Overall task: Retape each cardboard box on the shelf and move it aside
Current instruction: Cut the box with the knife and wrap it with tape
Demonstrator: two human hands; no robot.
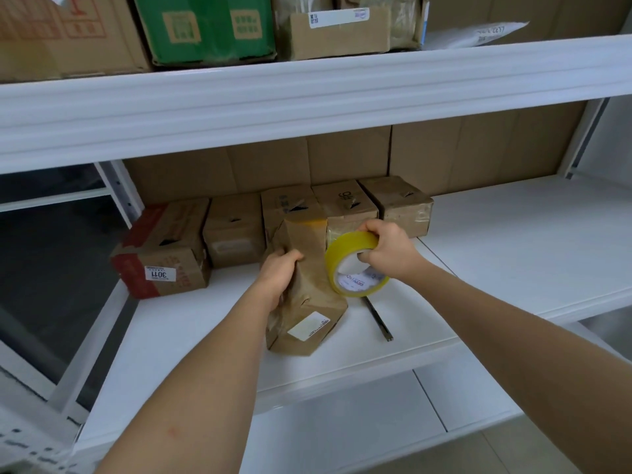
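Yellow tape roll gripped in my right hand, strip stretched onto box at shelf front. Left hand clasps box side. Taping step underway, I judge; next: run tape down, tear.

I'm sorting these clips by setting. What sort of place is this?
Probably a stockroom or parcel storage room. White metal shelving holds rows of labelled cardboard boxes, more cartons are stacked on the tier above, and the right hand grips a roll of yellow packing tape.
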